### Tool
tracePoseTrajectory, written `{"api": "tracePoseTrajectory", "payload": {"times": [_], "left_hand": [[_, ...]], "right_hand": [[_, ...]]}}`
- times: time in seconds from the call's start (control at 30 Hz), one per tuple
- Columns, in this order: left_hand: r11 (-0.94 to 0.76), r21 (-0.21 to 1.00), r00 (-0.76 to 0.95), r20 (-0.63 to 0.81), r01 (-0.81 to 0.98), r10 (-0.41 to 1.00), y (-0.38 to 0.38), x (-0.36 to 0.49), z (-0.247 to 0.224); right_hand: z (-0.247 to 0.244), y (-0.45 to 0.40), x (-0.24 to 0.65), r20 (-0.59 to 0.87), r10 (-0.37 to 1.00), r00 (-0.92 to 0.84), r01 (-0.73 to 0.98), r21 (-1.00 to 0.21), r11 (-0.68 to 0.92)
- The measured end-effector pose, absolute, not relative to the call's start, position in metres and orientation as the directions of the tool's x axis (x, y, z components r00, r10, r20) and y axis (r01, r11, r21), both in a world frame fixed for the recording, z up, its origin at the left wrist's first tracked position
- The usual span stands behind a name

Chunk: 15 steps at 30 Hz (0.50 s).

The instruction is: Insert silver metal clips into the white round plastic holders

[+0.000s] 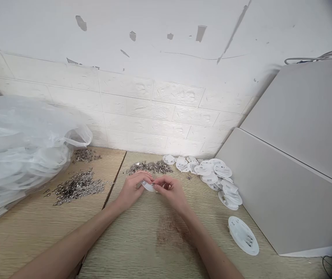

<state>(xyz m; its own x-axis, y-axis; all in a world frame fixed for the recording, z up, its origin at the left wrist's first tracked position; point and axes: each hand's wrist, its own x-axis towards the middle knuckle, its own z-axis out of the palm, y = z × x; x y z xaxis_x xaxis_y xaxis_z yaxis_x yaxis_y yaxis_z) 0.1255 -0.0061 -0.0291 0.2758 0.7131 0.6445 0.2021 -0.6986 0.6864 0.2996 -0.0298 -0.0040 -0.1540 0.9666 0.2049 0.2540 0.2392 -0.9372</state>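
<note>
My left hand (133,187) is closed on the edge of a round white plastic disc (148,187), holding it tilted over the table. Thumb and forefinger of my right hand (170,190) pinch a small metal piece (153,185) at the disc's right edge. The piece's exact shape is too small to make out. Right behind my hands spreads a heap of small shiny metal parts (154,167). To the right, several more white discs (209,169) with slots lie in an overlapping pile. A larger-looking white disc (243,235) lies nearer to me.
A clear plastic bag (23,135) full of white pieces bulges on the left. Beside it are two more heaps of metal parts (79,188). A seam (114,180) runs between two wooden tabletops. Grey panels (293,186) bound the right; a white brick-patterned wall (142,116) stands behind.
</note>
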Motion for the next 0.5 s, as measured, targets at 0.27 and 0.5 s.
{"api": "tracePoseTrajectory", "payload": {"times": [0.27,0.5], "left_hand": [[-0.706,0.687,0.277,0.654,0.171,0.704,-0.0066,0.1269,-0.0284],[-0.728,0.666,0.280,0.677,0.161,0.681,-0.0058,0.1264,-0.0289]], "right_hand": [[-0.0016,-0.0304,0.3050,0.190,0.963,-0.193,0.245,-0.941,0.235],[-0.0039,-0.0307,0.3023,0.187,0.964,-0.189,0.276,-0.932,0.234]]}}
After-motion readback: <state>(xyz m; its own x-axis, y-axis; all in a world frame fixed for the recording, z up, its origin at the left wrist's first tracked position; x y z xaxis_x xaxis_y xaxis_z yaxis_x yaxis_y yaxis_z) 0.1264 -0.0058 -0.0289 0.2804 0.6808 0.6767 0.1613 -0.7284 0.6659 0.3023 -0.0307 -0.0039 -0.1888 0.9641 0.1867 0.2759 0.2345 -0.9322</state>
